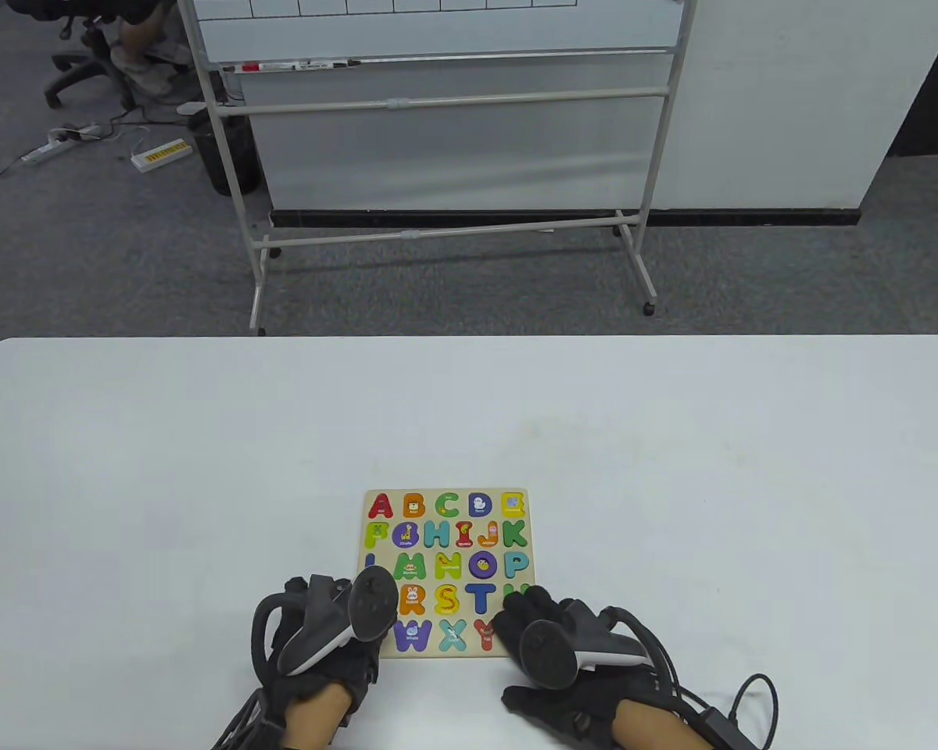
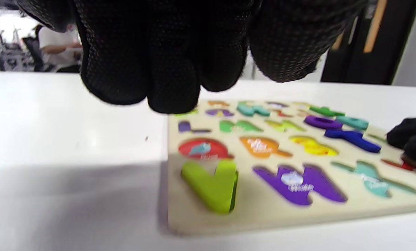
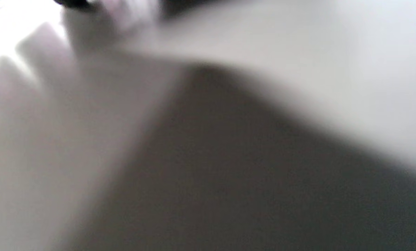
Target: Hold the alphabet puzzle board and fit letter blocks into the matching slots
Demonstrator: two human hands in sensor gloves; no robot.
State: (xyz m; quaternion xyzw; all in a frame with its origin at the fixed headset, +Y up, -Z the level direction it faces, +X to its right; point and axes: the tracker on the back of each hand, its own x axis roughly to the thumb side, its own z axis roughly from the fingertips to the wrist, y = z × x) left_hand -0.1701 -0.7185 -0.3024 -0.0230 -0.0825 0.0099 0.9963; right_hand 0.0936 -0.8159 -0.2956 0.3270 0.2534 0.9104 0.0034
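The white surface [image 1: 469, 422] carried the alphabet puzzle board [image 1: 445, 574] near its front edge, lying flat between the two hands. Most slots visible in the table view held letter blocks. In the left wrist view, the green V block [image 2: 213, 186] stood proud of the board at the near corner and did not appear fully seated.

The left hand [image 1: 320, 633] hovered at the board's near left corner. Its fingers [image 2: 169, 69] hung curled above the surface beside the board edge; no object showed in its grip, and contact with the board could not be confirmed. The right hand [image 1: 563, 641] lay at the near right corner, with its fingers [image 2: 412, 139] over the board's last rows. Whether that grip enclosed a block could not be told; the right wrist view was blurred and showed only surface and shadow.

Probable faults from this state:
- Board slip. With no confirmed hold by the left hand, pressing a block on the right side could slide or pivot the board.
- Jammed block. Pressing the raised V block at an angle could wedge it against the slot edge.
- Displacement. Fingers passing over neighbouring letters could lift seated blocks.
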